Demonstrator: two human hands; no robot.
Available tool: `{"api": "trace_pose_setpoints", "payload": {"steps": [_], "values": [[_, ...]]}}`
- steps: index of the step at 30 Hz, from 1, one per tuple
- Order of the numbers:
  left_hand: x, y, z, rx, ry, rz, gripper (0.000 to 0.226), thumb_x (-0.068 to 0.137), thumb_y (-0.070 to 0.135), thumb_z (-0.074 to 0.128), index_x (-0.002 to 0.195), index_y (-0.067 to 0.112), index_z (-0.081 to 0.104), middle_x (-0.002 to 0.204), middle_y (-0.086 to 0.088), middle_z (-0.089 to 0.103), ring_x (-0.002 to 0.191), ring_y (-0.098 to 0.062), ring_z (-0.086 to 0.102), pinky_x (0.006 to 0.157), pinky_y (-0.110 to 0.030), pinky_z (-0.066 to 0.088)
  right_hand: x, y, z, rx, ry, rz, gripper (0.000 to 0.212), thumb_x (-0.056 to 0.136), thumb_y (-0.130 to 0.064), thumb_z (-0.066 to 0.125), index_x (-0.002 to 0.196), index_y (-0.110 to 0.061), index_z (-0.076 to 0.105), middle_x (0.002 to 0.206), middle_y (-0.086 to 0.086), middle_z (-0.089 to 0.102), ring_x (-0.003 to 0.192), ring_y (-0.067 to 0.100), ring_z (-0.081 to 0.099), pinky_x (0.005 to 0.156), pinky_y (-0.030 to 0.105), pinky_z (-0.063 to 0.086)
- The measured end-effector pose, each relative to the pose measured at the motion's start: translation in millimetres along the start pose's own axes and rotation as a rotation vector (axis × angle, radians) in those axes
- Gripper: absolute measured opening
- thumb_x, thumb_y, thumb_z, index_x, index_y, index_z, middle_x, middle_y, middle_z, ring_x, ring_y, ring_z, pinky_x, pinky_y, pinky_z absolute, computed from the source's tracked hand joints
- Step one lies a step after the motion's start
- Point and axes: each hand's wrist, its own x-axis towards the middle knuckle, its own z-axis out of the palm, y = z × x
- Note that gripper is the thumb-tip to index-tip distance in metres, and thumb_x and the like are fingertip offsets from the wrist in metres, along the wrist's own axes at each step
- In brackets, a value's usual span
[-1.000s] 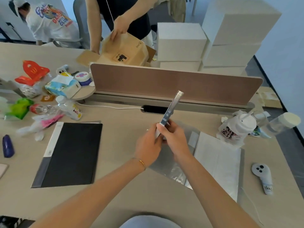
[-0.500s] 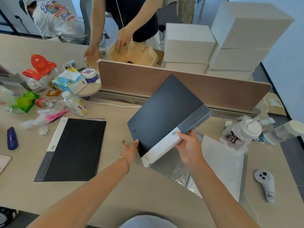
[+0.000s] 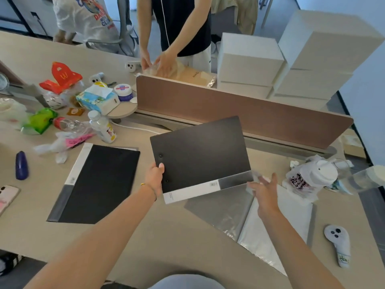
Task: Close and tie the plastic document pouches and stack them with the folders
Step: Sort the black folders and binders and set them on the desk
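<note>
Stacking step in hand. Left hand [image 3: 154,177] pinches black folder [image 3: 200,157]; right hand [image 3: 263,189] spread, empty. Next move, likely: carry it left onto second folder [image 3: 98,182].

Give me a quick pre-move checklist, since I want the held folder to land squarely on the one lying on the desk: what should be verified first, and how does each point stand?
1. Grip on the held folder: the left hand pinches its left edge. Ok.
2. Right hand supporting it: open, off the folder's corner. Not ok.
3. Landing spot: the black folder on the desk lies flat with nothing on it. Ok.
4. Path leftward: bare desk between the two folders. Ok.
5. Matching orientation: the held folder is rotated, its white strip at the bottom rather than the left. Not ok.
6. Plastic pouch closed and tied: cannot tell.
</note>
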Motion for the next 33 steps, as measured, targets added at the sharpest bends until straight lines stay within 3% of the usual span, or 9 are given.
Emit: {"api": "trace_pose_setpoints", "payload": {"steps": [4,8,11,14,18,21,26,30,33], "values": [[-9.9,17.7,0.7,0.195,0.016,0.103,0.032,0.107,0.019,0.04,0.136,0.023,0.054,0.127,0.002,0.062,0.116,-0.02,0.057,0.102,-0.039,0.047,6.9,-17.9,12.8,-0.472,-0.017,-0.332,0.081,0.087,-0.003,0.068,0.153,-0.026,0.029,0.154,0.0,0.037,0.141,0.021,0.037,0.107,0.034,0.04],[-24.8,36.7,10.7,0.497,-0.039,0.306,0.027,0.107,0.022,0.04,0.128,0.02,0.057,0.121,-0.001,0.065,0.111,-0.021,0.061,0.104,-0.043,0.049,-4.4,-50.4,55.5,-0.794,-0.149,-0.677,0.06,0.092,-0.017,0.066,0.146,-0.028,0.043,0.15,-0.006,0.045,0.139,0.015,0.04,0.115,0.038,0.034],[-34.9,46.8,17.9,0.704,-0.056,0.434,0.02,0.107,0.021,0.041,0.118,0.017,0.057,0.11,-0.002,0.063,0.101,-0.017,0.061,0.089,-0.034,0.052,-11.6,-66.9,81.6,-0.928,-0.23,-0.896,0.05,0.092,-0.022,0.064,0.141,-0.022,0.053,0.141,-0.005,0.055,0.133,0.017,0.046,0.115,0.042,0.035],[-45.3,56.2,23.9,0.774,-0.078,0.541,0.017,0.106,0.016,0.042,0.114,0.016,0.057,0.099,0.0,0.061,0.09,-0.011,0.058,0.077,-0.027,0.047,-16.3,-74.7,95.4,-0.989,-0.331,-0.763,0.035,0.096,-0.032,0.058,0.13,-0.024,0.063,0.121,-0.007,0.069,0.113,0.016,0.061,0.097,0.035,0.048],[-46.9,60.8,19.9,0.764,-0.081,0.606,0.016,0.105,0.017,0.047,0.116,0.018,0.059,0.101,0.003,0.062,0.095,-0.009,0.058,0.091,-0.034,0.052,-22.9,-71.4,105.2,-0.947,-0.364,-0.722,0.02,0.101,-0.028,0.053,0.106,-0.018,0.07,0.09,-0.005,0.069,0.084,0.014,0.063,0.069,0.023,0.04],[-40.8,60.6,6.9,0.768,0.09,0.673,0.026,0.1,0.029,0.058,0.126,0.029,0.056,0.122,0.007,0.06,0.115,-0.013,0.054,0.104,-0.039,0.049,-28.7,-66.3,114.0,-0.858,-0.297,-0.705,0.015,0.101,-0.024,0.053,0.097,-0.018,0.066,0.085,-0.005,0.064,0.078,0.008,0.057,0.071,0.022,0.038],[-39.0,54.7,-32.7,0.398,0.292,0.491,0.071,0.094,0.035,0.068,0.153,0.033,0.029,0.154,-0.001,0.038,0.139,-0.02,0.042,0.11,-0.04,0.04,-43.5,-53.7,133.3,-0.632,-0.286,-0.546,0.016,0.101,-0.02,0.052,0.095,-0.012,0.064,0.087,-0.003,0.064,0.077,0.009,0.058,0.076,0.03,0.043],[-33.3,41.7,-67.5,0.287,0.256,0.405,0.08,0.092,0.046,0.067,0.155,0.038,0.018,0.148,0.0,0.045,0.127,-0.02,0.052,0.104,-0.04,0.046,-56.3,-37.3,154.4,-0.428,-0.356,-0.411,0.022,0.102,-0.019,0.051,0.097,-0.008,0.07,0.09,0.003,0.074,0.082,0.018,0.068,0.068,0.028,0.049],[-29.4,40.2,-93.6,0.337,0.228,0.362,0.069,0.092,0.052,0.063,0.15,0.031,0.031,0.139,0.001,0.054,0.121,-0.019,0.057,0.103,-0.041,0.05,-59.9,-21.2,179.4,-0.317,-0.391,-0.241,0.022,0.101,-0.018,0.052,0.102,-0.017,0.074,0.097,-0.004,0.077,0.091,0.014,0.071,0.077,0.029,0.054]]}}
